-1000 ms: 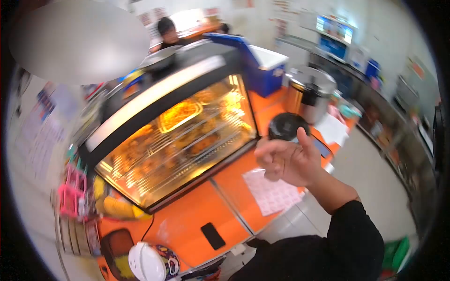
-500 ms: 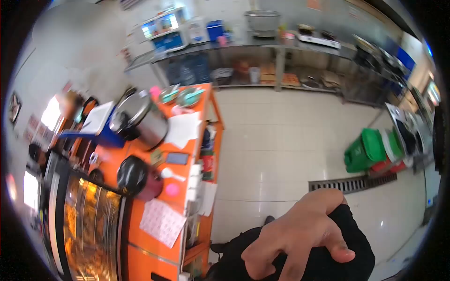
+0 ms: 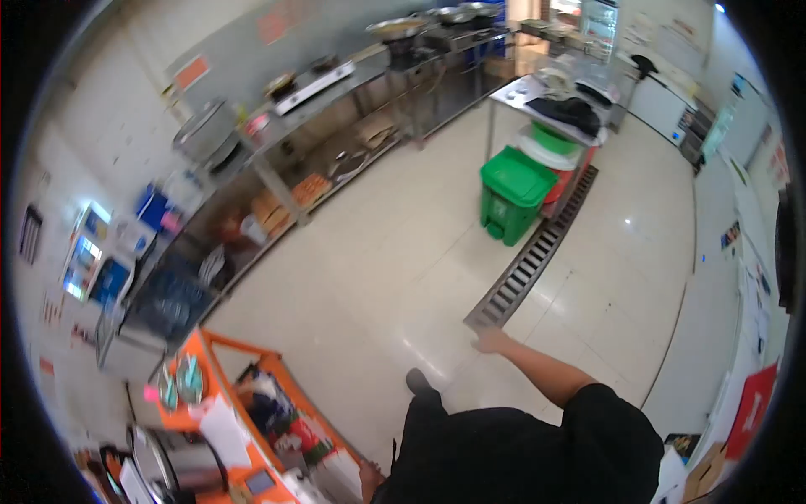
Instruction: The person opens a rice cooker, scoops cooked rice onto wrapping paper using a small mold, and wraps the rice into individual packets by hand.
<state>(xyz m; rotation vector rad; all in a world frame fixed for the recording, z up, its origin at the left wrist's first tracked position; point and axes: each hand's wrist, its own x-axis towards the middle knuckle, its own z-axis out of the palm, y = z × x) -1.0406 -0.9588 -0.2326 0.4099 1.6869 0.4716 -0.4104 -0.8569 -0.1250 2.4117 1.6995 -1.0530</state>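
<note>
My right hand (image 3: 491,338) hangs over the tiled floor beside the metal drain grate (image 3: 529,267), its bare forearm reaching out of a black sleeve. Its fingers are smeared, and nothing shows in it. Low down, my left hand (image 3: 370,479) is partly hidden and lies close to the edge of the orange table (image 3: 220,370); whether it touches the table I cannot tell. On the tabletop stand a large metal pot (image 3: 180,460) and bowls with turquoise utensils (image 3: 191,378). Packages (image 3: 298,435) fill the shelf below.
A green pedal bin (image 3: 514,197) stands by a metal table (image 3: 546,105) with a black cloth on it. Along the back wall runs a steel counter (image 3: 369,80) with a stove (image 3: 315,88) and a large pot (image 3: 206,134). White cabinets (image 3: 701,277) line the right side.
My view has swung right, bringing the bin, drain and white cabinets further in. The orange table has shifted to the lower left. My right hand has moved from close before me out over the floor.
</note>
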